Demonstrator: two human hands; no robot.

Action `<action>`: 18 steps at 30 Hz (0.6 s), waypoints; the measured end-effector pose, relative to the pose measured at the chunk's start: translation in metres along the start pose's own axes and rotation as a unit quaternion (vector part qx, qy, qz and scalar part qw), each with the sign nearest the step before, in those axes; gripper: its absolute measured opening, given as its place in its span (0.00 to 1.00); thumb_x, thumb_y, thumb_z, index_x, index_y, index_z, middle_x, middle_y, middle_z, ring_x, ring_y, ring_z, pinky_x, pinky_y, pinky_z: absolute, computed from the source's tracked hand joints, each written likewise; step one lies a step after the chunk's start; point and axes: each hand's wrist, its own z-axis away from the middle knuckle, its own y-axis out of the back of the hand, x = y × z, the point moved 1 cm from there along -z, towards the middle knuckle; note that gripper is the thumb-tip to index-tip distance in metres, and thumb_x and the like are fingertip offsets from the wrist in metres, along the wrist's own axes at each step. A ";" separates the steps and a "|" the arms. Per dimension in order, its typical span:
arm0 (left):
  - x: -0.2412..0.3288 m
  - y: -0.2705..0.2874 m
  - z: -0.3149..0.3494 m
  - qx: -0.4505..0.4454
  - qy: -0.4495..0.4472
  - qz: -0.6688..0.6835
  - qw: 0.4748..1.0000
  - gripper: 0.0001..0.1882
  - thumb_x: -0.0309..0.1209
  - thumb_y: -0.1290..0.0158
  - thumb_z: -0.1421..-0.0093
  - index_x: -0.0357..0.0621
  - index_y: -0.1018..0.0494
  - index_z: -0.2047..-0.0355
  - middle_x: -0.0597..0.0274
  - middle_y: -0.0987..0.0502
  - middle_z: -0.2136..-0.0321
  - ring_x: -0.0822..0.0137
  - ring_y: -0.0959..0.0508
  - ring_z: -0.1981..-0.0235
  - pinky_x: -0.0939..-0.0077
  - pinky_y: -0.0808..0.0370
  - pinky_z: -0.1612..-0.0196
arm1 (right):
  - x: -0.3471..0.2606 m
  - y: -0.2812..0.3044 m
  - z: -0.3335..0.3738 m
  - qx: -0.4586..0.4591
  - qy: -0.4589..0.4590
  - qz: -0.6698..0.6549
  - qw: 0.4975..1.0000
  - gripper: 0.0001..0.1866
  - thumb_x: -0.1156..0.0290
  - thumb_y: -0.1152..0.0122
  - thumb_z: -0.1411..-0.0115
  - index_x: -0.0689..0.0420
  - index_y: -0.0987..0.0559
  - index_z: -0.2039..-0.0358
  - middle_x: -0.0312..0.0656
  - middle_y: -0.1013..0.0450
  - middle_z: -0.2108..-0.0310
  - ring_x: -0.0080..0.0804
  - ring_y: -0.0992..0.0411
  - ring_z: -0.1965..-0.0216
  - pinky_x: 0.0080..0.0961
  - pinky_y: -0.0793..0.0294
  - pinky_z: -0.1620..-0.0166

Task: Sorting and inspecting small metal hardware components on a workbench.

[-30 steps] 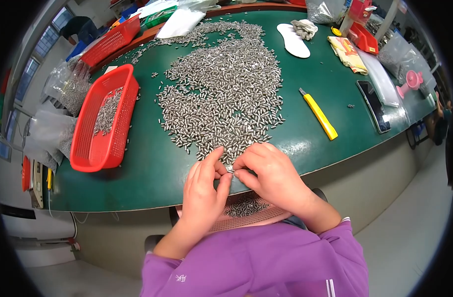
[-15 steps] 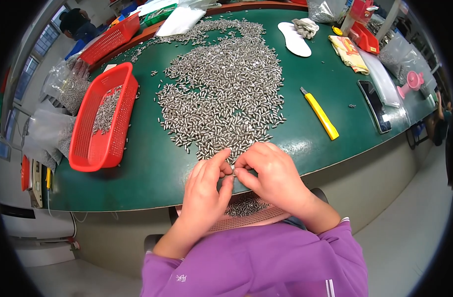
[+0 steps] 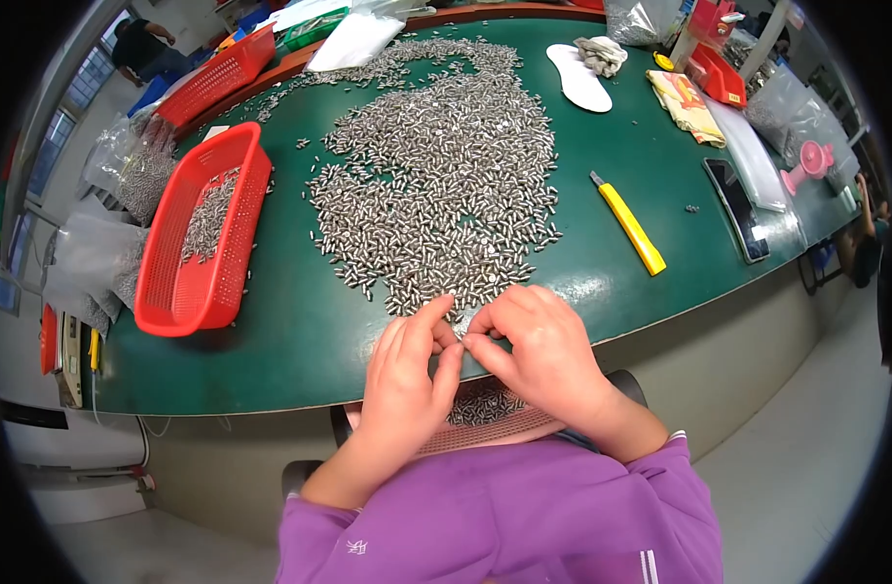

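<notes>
A broad heap of small silvery metal pins [image 3: 436, 185] with rounded ends covers the middle of the green table. At its near edge, my left hand [image 3: 407, 360] and my right hand [image 3: 534, 336] meet, almost fingertip to fingertip. Both have thumb and index finger drawn together in a pinch. Something small and shiny shows between the fingertips, too tiny to make out. Below my hands, against my lap, a pink mesh basket [image 3: 436, 444] holds more metal pins [image 3: 485, 403], partly hidden by my wrists and the table edge.
To the left stands a red perforated basket [image 3: 234, 282] with some pins inside, beside filled plastic bags [image 3: 95, 258]. Rightward lie a yellow utility knife [image 3: 629, 224], a phone [image 3: 738, 209] and a white insole [image 3: 577, 80]. A person [image 3: 149, 49] is far off at upper left.
My right hand has shifted very slightly to the right, its fingertips still close to my left ones. The person in the background has moved an arm. The heap looks the same.
</notes>
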 end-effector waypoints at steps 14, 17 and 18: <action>0.002 0.000 -0.007 -0.001 0.066 0.015 0.998 0.25 0.18 0.42 0.42 0.36 0.31 0.43 0.59 0.21 0.67 0.60 0.22 0.65 0.64 0.25 0.58 | 0.004 -0.002 -0.004 -0.004 -0.012 -0.032 0.999 0.05 0.73 0.29 0.47 0.54 0.19 0.71 0.37 0.26 0.73 0.41 0.26 0.67 0.38 0.27 0.63; -0.001 -0.002 -0.004 0.001 0.062 0.027 0.998 0.25 0.17 0.42 0.43 0.36 0.31 0.44 0.60 0.21 0.67 0.60 0.22 0.66 0.62 0.25 0.58 | 0.003 0.000 -0.003 -0.020 -0.015 -0.041 0.999 0.06 0.73 0.30 0.48 0.54 0.20 0.71 0.38 0.26 0.72 0.43 0.26 0.66 0.39 0.27 0.62; -0.003 -0.003 -0.002 0.004 0.050 0.026 0.998 0.25 0.17 0.42 0.43 0.37 0.31 0.44 0.60 0.21 0.67 0.60 0.22 0.66 0.61 0.25 0.57 | 0.003 0.000 -0.002 -0.028 -0.015 -0.045 0.999 0.06 0.74 0.30 0.48 0.55 0.20 0.71 0.39 0.26 0.71 0.43 0.27 0.65 0.40 0.26 0.61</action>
